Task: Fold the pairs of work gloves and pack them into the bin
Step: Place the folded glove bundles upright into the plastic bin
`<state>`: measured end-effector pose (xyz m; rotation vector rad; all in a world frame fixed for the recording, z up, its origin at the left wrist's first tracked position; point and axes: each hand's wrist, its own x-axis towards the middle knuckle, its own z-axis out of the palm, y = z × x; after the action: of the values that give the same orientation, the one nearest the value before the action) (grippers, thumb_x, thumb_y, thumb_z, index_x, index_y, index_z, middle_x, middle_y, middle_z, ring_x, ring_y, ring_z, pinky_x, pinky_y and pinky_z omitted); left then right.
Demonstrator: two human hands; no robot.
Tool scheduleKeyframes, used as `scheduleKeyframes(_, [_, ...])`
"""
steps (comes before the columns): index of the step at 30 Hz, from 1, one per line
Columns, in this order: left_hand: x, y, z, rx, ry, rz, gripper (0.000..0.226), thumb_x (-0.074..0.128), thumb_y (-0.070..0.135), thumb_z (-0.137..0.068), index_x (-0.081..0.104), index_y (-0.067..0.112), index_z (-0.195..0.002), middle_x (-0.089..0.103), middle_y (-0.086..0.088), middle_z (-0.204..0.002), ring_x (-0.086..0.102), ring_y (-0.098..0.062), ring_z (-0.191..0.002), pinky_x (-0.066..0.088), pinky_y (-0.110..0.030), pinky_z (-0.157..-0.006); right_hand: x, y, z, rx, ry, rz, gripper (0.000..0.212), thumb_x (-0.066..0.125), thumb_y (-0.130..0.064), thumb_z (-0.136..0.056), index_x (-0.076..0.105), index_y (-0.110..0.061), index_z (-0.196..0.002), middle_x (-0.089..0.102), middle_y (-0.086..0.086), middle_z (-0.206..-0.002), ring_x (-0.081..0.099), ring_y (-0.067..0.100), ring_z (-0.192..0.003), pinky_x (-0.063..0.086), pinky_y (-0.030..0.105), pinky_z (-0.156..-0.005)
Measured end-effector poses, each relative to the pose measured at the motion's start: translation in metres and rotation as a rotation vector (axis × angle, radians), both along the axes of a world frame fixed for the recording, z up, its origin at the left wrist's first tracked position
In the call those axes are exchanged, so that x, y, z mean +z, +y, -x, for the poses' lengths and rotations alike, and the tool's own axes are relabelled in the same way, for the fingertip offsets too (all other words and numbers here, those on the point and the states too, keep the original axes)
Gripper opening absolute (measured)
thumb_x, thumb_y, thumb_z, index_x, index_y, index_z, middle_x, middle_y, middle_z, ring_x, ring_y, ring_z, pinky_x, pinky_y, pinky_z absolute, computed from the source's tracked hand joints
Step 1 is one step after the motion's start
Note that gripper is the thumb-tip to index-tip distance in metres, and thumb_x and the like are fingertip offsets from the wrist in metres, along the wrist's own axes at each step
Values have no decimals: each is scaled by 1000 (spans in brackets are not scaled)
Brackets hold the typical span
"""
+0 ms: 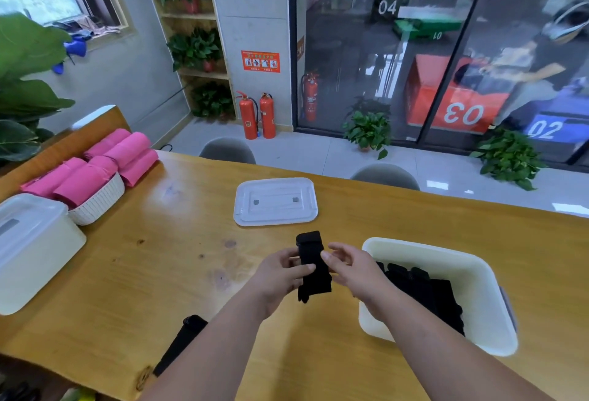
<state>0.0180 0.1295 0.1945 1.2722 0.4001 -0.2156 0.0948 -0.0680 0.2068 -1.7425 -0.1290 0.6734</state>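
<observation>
A black pair of work gloves (312, 265) is held above the wooden table (165, 273), cuffs up and fingers hanging down. My left hand (282, 276) grips its left side with the thumb across the front. My right hand (347, 265) pinches its right edge with thumb and fingertips. Just to the right stands the open white bin (478, 273), with black gloves (427, 292) lying inside. Another black glove (181, 343) lies on the table near the front edge, partly hidden by my left forearm.
The bin's translucent lid (275, 201) lies flat beyond my hands. At the left stand a lidded white box (32, 251) and a woven white basket (98, 200) piled with pink rolls (105, 161). Two grey chairs (228, 150) sit behind the table's far edge.
</observation>
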Motion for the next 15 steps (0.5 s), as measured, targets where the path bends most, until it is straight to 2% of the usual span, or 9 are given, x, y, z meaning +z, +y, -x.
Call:
scheduleKeyframes(1, [5, -7, -3, -8, -19, -4, 49, 78, 6, -94, 61, 8, -140, 75, -18, -125, 73, -35, -116, 52, -52, -110, 3, -6, -1, -12, 33, -47, 48, 76, -55, -92, 64, -34, -133, 70, -11, -127, 72, 12, -112, 60, 25, -80])
scheduleKeyframes(3, [15, -22, -10, -37, -55, -9, 46, 77, 6, -95, 63, 9, -138, 75, -18, -124, 73, -35, -115, 55, -50, -107, 5, -19, -4, -30, 46, -94, 49, 81, -53, -88, 69, -30, -130, 76, -4, -121, 76, 22, -103, 58, 45, -81])
scheduleKeyframes(5, [21, -37, -15, -69, -80, -15, 43, 77, 5, -95, 65, 9, -136, 75, -19, -122, 74, -36, -113, 58, -46, -102, 7, -33, -5, -31, 23, -141, 37, 79, -41, -93, 73, -26, -127, 78, 3, -117, 75, 37, -99, 57, 59, -80])
scheduleKeyframes(8, [25, -57, -24, -102, -81, -41, 48, 81, 8, -92, 64, 11, -136, 75, -19, -122, 75, -35, -112, 58, -47, -102, 15, -56, -5, -85, 72, -216, 29, 75, -23, -99, 72, -17, -127, 77, 9, -118, 76, 37, -104, 62, 57, -87])
scheduleKeyframes(11, [22, -75, -34, -163, -70, -58, 55, 87, 19, -87, 65, 19, -138, 74, -18, -123, 74, -33, -112, 57, -48, -103, 22, -79, -3, -138, 77, -234, 26, 73, -18, -101, 72, -16, -126, 78, 6, -118, 75, 27, -110, 63, 44, -91])
scheduleKeyframes(15, [18, -99, -40, -197, -58, -162, 52, 91, 27, -83, 68, 24, -130, 76, -12, -110, 72, -26, -89, 61, -42, -91, 19, -115, -5, -211, 109, -227, 25, 71, -17, -101, 72, -16, -126, 78, 4, -119, 74, 21, -113, 62, 36, -89])
